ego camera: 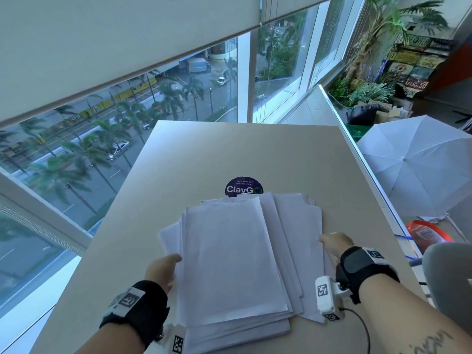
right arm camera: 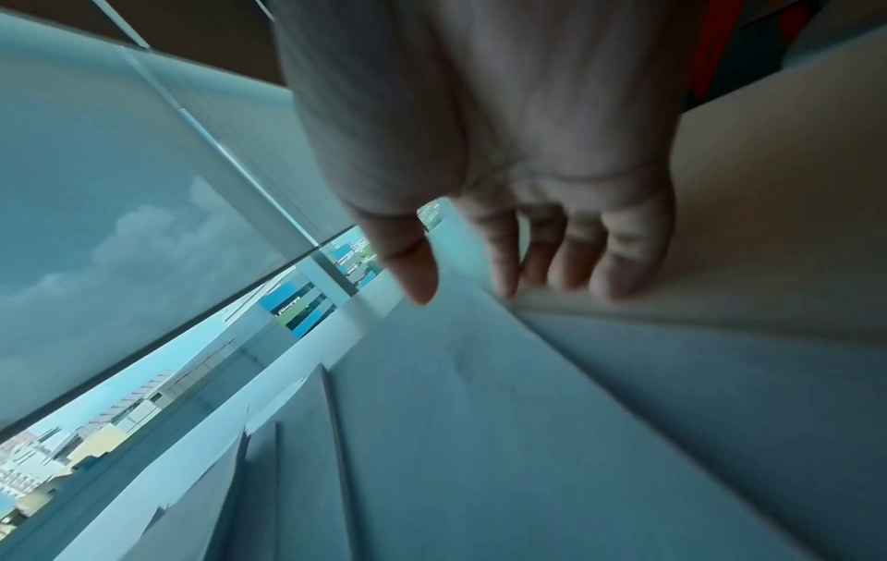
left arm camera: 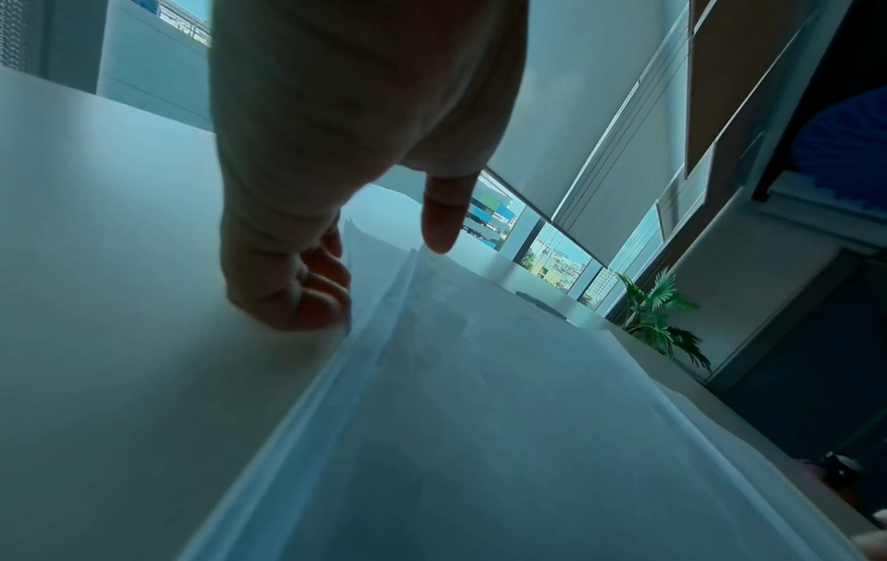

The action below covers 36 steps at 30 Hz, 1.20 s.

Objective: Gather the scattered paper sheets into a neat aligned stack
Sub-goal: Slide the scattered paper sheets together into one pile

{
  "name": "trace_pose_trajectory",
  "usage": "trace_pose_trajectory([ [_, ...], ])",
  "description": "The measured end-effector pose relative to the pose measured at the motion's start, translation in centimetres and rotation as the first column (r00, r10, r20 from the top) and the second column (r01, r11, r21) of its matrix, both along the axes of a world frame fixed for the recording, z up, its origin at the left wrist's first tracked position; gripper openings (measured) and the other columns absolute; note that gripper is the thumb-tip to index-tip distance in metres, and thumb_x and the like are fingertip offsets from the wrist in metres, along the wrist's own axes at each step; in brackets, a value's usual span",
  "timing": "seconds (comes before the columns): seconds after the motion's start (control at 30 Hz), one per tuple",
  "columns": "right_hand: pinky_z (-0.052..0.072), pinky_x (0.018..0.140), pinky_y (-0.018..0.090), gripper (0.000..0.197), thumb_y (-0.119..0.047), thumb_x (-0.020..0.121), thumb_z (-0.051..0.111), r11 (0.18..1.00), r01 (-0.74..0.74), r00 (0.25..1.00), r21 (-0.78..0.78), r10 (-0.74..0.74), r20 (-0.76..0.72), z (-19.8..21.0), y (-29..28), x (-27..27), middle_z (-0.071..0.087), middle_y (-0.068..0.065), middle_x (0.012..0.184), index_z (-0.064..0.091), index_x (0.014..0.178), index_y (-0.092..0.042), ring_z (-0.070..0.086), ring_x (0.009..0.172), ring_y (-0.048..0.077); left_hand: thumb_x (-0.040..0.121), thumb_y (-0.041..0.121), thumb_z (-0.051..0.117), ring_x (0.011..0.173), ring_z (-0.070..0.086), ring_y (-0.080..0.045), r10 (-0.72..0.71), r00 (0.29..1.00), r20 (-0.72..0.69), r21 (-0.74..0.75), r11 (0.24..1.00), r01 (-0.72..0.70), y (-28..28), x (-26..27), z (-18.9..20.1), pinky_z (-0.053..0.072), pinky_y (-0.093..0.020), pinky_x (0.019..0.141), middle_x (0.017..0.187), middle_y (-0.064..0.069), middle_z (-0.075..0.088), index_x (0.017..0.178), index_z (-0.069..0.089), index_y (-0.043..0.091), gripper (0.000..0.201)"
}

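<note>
A loose pile of white paper sheets (ego camera: pixel 229 256) lies fanned on the beige table (ego camera: pixel 229 154), its edges out of line. My left hand (ego camera: pixel 173 269) is at the pile's left edge. In the left wrist view the left hand (left arm camera: pixel 389 277) has curled fingers (left arm camera: pixel 316 303) against the sheets' (left arm camera: pixel 480 417) edge and the thumb over the top sheet. My right hand (ego camera: pixel 329 245) is at the pile's right edge. In the right wrist view the right hand (right arm camera: pixel 480 292) has straight fingers (right arm camera: pixel 619 277) touching the edge of the sheets (right arm camera: pixel 576 417), with the thumb above them.
A round purple ClayGo sticker (ego camera: pixel 244 186) shows just beyond the pile, partly covered by it. Windows run along the left and far sides. Right of the table's edge are an open white umbrella (ego camera: pixel 419 167) on the floor and a grey chair back (ego camera: pixel 449 277).
</note>
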State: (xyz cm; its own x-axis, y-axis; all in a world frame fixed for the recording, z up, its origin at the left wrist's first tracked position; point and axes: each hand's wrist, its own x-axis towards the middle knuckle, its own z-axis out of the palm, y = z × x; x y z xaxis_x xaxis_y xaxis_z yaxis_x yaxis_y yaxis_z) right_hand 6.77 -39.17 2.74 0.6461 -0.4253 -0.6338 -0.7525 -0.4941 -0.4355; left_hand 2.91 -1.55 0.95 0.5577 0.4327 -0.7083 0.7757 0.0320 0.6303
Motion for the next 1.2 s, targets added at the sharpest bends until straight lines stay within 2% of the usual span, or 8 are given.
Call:
trace_pose_trajectory([
  [0.1, 0.039, 0.091, 0.032, 0.031, -0.020, 0.088, 0.052, 0.994, -0.080, 0.997, -0.076, 0.079, -0.022, 0.4, 1.0, -0.2, 0.051, 0.018, 0.101, 0.056, 0.109, 0.003, 0.052, 0.103, 0.032, 0.082, 0.011, 0.058, 0.112, 0.053, -0.041, -0.056, 0.998, -0.010, 0.112, 0.992, 0.057, -0.4, 0.0, 0.4, 0.042, -0.049, 0.097, 0.120, -0.026, 0.058, 0.114, 0.058, -0.007, 0.037],
  [0.27, 0.034, 0.061, 0.030, 0.015, -0.014, 0.087, 0.055, 0.959, 0.017, 0.999, 0.284, -0.002, -0.053, -0.3, 3.8, -1.2, 0.037, 0.005, 0.071, 0.050, 0.098, -0.007, 0.036, 0.061, 0.019, 0.078, 0.010, 0.056, 0.090, 0.050, -0.025, -0.126, 0.992, 0.008, -0.086, 0.988, 0.126, -2.7, 0.1, 1.0, 0.043, -0.031, 0.069, 0.124, -0.014, 0.051, 0.111, 0.057, 0.013, 0.033],
  [0.4, 0.033, 0.056, 0.024, 0.038, -0.017, 0.080, 0.054, 0.991, 0.090, 0.996, 0.096, -0.091, 0.009, -1.2, 4.6, -1.3, 0.055, 0.019, 0.106, 0.054, 0.111, 0.005, 0.045, 0.071, 0.023, 0.080, 0.015, 0.056, 0.130, 0.038, -0.031, -0.095, 0.995, 0.012, -0.099, 0.990, 0.096, -3.2, 0.6, 1.1, 0.039, -0.041, 0.092, 0.148, -0.007, 0.034, 0.144, 0.025, 0.020, 0.071],
  [0.63, 0.039, 0.094, 0.035, 0.052, -0.023, 0.084, 0.057, 0.993, 0.001, 0.998, 0.118, 0.006, -0.056, -0.7, 7.2, -1.6, 0.051, 0.019, 0.132, 0.048, 0.128, 0.004, 0.047, 0.121, 0.034, 0.083, 0.010, 0.054, 0.084, 0.028, -0.019, -0.041, 0.999, -0.028, -0.231, 0.972, 0.033, -4.9, 1.1, 2.2, 0.036, -0.036, 0.081, 0.079, -0.005, 0.041, 0.103, 0.047, 0.004, 0.022],
  [0.77, 0.040, 0.099, 0.037, 0.037, -0.018, 0.085, 0.055, 0.989, 0.058, 0.998, 0.137, -0.053, -0.038, 0.2, 6.9, -1.8, 0.053, 0.021, 0.128, 0.054, 0.115, 0.003, 0.048, 0.119, 0.035, 0.082, 0.013, 0.056, 0.087, 0.047, -0.027, -0.074, 0.997, -0.024, -0.237, 0.969, 0.066, -5.1, 1.0, 2.5, 0.037, -0.036, 0.078, 0.082, -0.006, 0.043, 0.103, 0.048, 0.007, 0.023],
  [0.93, 0.040, 0.077, 0.032, 0.028, -0.018, 0.080, 0.054, 0.998, 0.015, 0.999, 0.069, -0.012, -0.048, 0.0, 6.9, -2.8, 0.055, 0.014, 0.103, 0.049, 0.103, -0.003, 0.051, 0.096, 0.029, 0.080, 0.017, 0.058, 0.126, 0.044, -0.036, -0.124, 0.992, -0.038, -0.077, 0.990, 0.120, -5.1, 0.5, 2.3, 0.035, -0.044, 0.107, 0.135, -0.016, 0.050, 0.124, 0.051, 0.001, 0.047],
  [1.07, 0.029, 0.052, 0.022, 0.033, -0.016, 0.082, 0.054, 0.985, -0.033, 0.997, 0.171, 0.044, -0.058, 0.4, 7.3, -3.7, 0.037, -0.001, 0.074, 0.036, 0.110, -0.017, 0.036, 0.060, 0.015, 0.070, 0.018, 0.062, 0.112, 0.054, -0.034, -0.196, 0.980, -0.046, -0.121, 0.975, 0.189, -5.6, 0.5, 1.7, 0.042, -0.038, 0.093, 0.121, -0.014, 0.056, 0.113, 0.057, 0.000, 0.046],
  [1.2, 0.039, 0.083, 0.028, 0.049, -0.014, 0.086, 0.053, 0.972, -0.103, 0.992, 0.209, 0.116, -0.050, 1.2, 6.7, -4.1, 0.051, 0.010, 0.118, 0.035, 0.131, -0.005, 0.050, 0.101, 0.024, 0.084, 0.006, 0.053, 0.094, 0.050, -0.029, -0.225, 0.973, -0.044, -0.087, 0.971, 0.221, -5.3, 0.4, 1.9, 0.037, -0.028, 0.066, 0.099, -0.011, 0.049, 0.095, 0.056, 0.000, 0.014],
])
